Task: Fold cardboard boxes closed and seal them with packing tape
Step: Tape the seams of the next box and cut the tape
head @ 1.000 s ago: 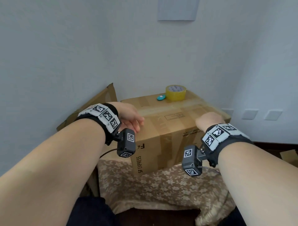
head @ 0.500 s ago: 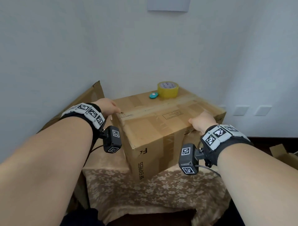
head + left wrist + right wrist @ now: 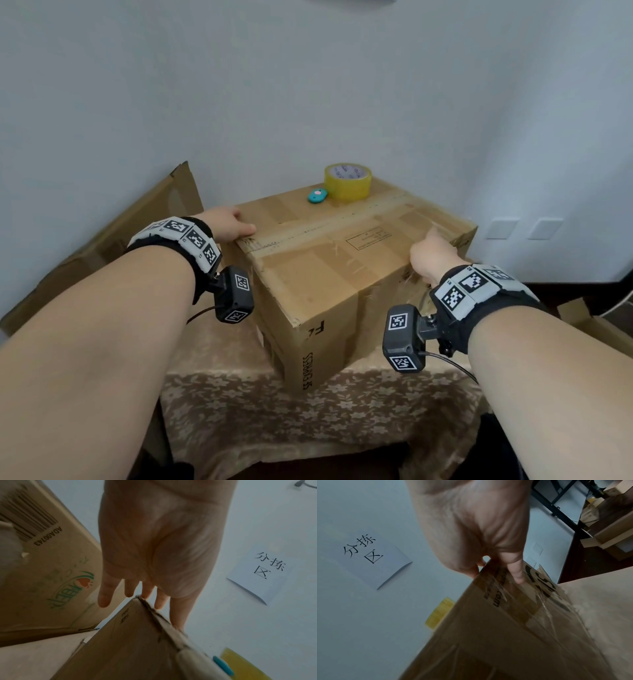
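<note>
A closed cardboard box (image 3: pixel 325 274) with clear tape along its top seam stands corner-first toward me on a cloth-covered table. A yellow tape roll (image 3: pixel 347 181) sits at the back of its top. My left hand (image 3: pixel 227 226) is at the box's far left top edge, thumb on top. In the left wrist view my left hand (image 3: pixel 150 585) has straight fingers (image 3: pixel 104 599) reaching down past the box's edge (image 3: pixel 154 612). My right hand (image 3: pixel 431 257) grips the right top edge, thumb on top. In the right wrist view a curled finger (image 3: pixel 517 574) presses the taped side (image 3: pixel 488 635).
A small teal object (image 3: pixel 317 196) lies beside the roll. Flattened printed cardboard (image 3: pixel 137 222) leans against the wall at left. A floral tablecloth (image 3: pixel 308 421) covers the table. A paper sign (image 3: pixel 373 558) hangs on the wall. More boxes (image 3: pixel 596 329) sit low at right.
My left hand has gone from the box's near front corner to its far left top edge. My right hand has settled on the right edge, its thumb now raised onto the top.
</note>
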